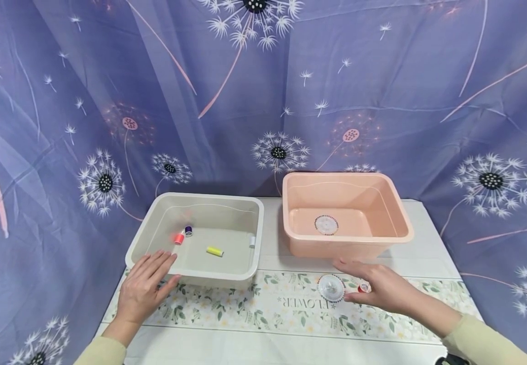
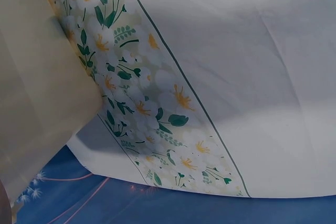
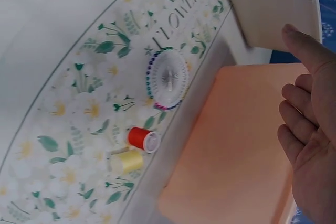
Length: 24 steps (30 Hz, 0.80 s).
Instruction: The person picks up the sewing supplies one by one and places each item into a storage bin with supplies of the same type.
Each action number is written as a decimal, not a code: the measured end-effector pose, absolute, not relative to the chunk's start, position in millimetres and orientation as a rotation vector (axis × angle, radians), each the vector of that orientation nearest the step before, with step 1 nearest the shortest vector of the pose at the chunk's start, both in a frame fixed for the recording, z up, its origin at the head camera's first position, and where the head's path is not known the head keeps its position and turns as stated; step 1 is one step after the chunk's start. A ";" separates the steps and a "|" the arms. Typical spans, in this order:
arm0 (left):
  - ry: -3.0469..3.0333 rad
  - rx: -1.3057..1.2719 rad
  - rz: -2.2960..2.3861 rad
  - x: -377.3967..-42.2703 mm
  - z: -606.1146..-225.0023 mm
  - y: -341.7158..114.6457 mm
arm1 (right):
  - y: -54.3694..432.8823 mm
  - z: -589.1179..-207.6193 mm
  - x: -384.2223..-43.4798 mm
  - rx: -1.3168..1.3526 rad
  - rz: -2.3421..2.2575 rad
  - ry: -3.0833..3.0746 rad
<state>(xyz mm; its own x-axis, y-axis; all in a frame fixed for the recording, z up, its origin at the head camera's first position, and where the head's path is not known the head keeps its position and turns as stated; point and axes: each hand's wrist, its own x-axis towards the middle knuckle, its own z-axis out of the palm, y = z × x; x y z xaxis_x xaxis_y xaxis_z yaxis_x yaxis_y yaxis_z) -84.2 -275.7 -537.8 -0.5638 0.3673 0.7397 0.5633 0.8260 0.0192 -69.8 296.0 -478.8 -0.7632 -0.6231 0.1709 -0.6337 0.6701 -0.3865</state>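
My left hand [image 1: 142, 290] is over the near left corner of the light grey tub [image 1: 208, 276], fingers extended and holding nothing. Inside that tub lie a neon pink thread spool [image 1: 178, 239], a dark purple spool [image 1: 188, 231], a yellow spool [image 1: 215, 251] and a pale spool [image 1: 252, 241]. In front of the pink tub [image 1: 336, 246] hovers my right hand [image 1: 384, 288], thumb apart from its relaxed fingers, with nothing gripped. Below it on the table are a wheel of ball-head pins [image 3: 168, 78], a red spool [image 3: 143, 139] and a pale yellow spool [image 3: 127, 162].
Another pin wheel [image 1: 326, 225] lies inside the pink tub. Both tubs stand side by side on a white tablecloth [image 1: 208, 347] with a floral band. A purple dandelion-print curtain [image 1: 226, 147] hangs behind and along both sides.
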 end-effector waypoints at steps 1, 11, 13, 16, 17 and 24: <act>-2.228 -0.677 -0.328 -84.1 -538.1 -275.7 | 297.4 -480.4 -68.9 1.066 0.668 -2.854; -2.224 -0.678 -0.329 -84.9 -537.5 -275.4 | 316.1 -498.9 -64.1 0.974 0.657 -2.954; -2.236 -0.678 -0.317 -84.4 -536.8 -275.5 | 320.9 -503.5 -64.3 0.943 0.655 -2.977; -2.256 -0.677 -0.302 -83.8 -536.6 -276.1 | 328.0 -510.4 -63.8 0.895 0.667 -3.010; -2.264 -0.676 -0.300 -83.5 -536.6 -276.3 | 330.3 -512.6 -63.3 0.877 0.677 -3.023; -2.260 -0.674 -0.309 -83.6 -537.1 -275.7 | 343.3 -526.7 -62.1 0.780 0.747 -3.079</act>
<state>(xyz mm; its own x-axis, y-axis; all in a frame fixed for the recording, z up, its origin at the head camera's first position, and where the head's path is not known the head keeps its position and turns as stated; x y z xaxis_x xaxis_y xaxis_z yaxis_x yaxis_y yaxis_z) -83.6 -275.7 -537.1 -0.5843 0.3742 0.7201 0.5539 0.8324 0.0169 -62.1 343.3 -526.7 -0.8788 -0.4773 -0.0048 -0.4220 0.7816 -0.4593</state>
